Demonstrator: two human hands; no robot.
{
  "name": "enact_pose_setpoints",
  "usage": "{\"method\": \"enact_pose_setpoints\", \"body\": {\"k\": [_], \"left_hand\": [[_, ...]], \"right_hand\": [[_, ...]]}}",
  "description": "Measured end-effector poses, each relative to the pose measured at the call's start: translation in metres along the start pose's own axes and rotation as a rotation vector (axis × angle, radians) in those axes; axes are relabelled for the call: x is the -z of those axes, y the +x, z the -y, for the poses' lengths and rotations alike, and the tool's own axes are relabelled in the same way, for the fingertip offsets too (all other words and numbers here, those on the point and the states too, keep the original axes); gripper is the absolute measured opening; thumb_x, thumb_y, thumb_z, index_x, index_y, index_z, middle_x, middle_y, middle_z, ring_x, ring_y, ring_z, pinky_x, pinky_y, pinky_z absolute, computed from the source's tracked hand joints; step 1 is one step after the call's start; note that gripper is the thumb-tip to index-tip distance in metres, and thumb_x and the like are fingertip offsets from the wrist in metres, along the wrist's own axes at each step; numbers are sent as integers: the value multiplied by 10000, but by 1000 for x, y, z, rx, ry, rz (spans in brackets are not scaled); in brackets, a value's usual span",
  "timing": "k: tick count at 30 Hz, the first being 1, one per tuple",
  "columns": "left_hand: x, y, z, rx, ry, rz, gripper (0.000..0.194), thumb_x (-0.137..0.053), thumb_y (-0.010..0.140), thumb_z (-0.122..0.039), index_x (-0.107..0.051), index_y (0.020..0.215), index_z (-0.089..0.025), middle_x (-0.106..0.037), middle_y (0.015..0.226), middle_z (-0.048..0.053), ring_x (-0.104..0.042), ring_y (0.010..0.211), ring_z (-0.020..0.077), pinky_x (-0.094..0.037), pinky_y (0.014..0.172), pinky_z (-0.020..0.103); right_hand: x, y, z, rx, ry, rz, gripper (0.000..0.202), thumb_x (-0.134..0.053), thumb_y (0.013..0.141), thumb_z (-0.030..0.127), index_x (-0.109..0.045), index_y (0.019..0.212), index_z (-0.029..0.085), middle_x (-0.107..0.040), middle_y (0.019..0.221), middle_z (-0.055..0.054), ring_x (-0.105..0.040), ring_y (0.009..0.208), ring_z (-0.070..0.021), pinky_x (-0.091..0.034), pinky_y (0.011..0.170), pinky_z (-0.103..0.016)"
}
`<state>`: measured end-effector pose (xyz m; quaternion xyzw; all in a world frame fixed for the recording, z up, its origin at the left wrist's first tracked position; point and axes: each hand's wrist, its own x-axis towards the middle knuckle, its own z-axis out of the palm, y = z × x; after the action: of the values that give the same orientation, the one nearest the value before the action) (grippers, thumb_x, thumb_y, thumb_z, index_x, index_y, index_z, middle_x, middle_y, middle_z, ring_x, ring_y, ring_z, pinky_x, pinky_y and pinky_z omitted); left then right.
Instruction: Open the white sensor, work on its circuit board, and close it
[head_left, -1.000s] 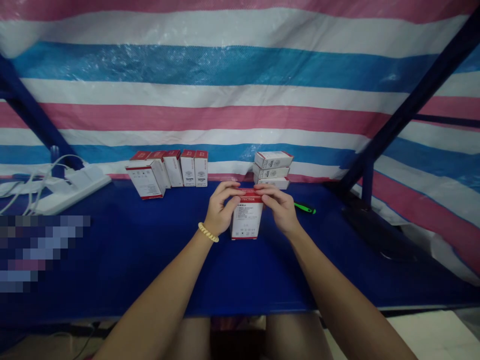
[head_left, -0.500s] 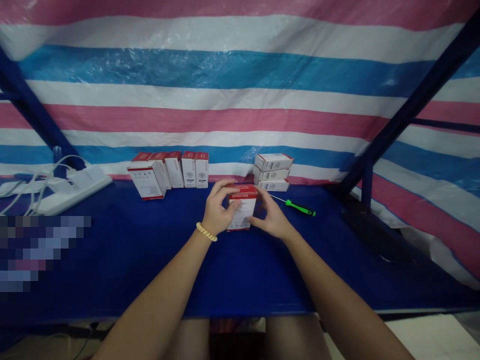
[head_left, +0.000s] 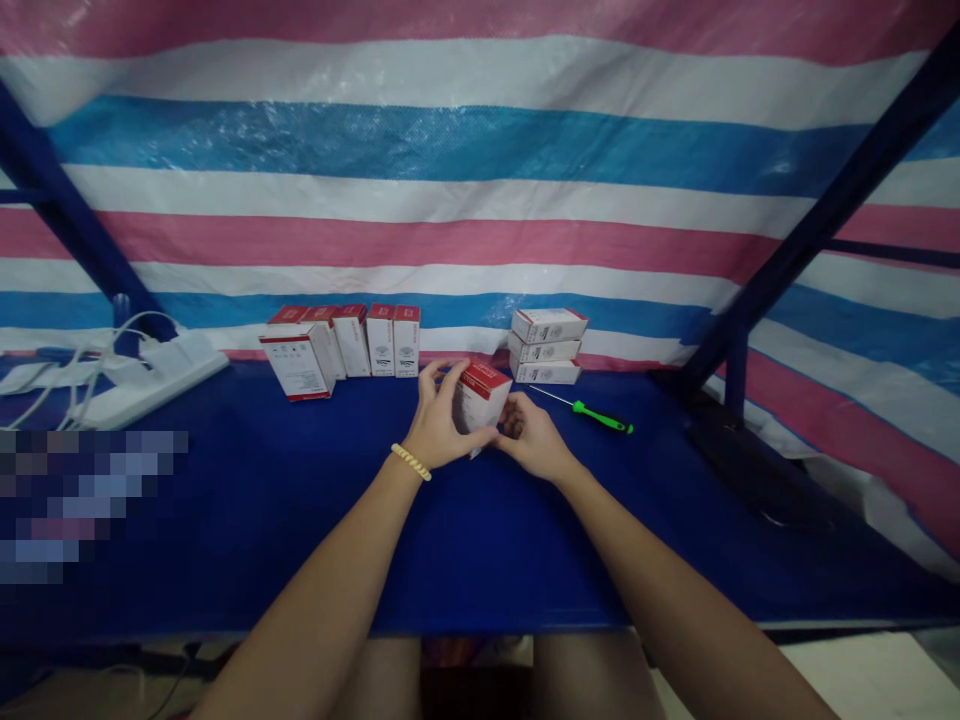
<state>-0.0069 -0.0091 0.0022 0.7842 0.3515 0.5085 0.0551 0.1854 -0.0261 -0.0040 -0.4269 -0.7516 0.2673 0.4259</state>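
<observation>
A small red-and-white detector box is held upright, turned at an angle, in front of me over the blue table. My left hand wraps its left side, thumb across the lower front and fingers near the top edge. My right hand is closed against the lower right side of the box, with thumb and curled fingers at its edge. Whether the box's base touches the table, I cannot tell. To the right of my right hand lies a green-and-black screwdriver, its shaft pointing left.
Several similar boxes stand in a row at the back left. Three more boxes lie stacked at the back right. A white power strip with cables sits at the far left. Blue frame bars and a striped sheet bound the table.
The box has turned from facing me to standing at an angle, showing its side. My right hand has slid from its upper right to its lower right, fingers now curled.
</observation>
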Motion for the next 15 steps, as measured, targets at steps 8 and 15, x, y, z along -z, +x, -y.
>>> {"method": "enact_pose_setpoints", "body": {"k": [8,15], "left_hand": [[4,4,18,127,-86,112,999,-772,684,-350,-184,1489,-275,-357,1325,129,-412,1267,311,-375,1058,506],[5,5,22,254,-80,53,819,-645,768,-178,-237,1476,-219,-433,1418,150,-403,1332,298,-304,1112,502]], "right_hand": [[2,-2,8,8,-15,87,459,-661,741,322,-519,1158,193,-561,877,-17,-472,613,-73,-417,555,-242],[3,-1,2,-51,-104,207,549,-649,754,346,-489,1257,199,-593,969,-47,-508,618,-77,-465,602,-279]]}}
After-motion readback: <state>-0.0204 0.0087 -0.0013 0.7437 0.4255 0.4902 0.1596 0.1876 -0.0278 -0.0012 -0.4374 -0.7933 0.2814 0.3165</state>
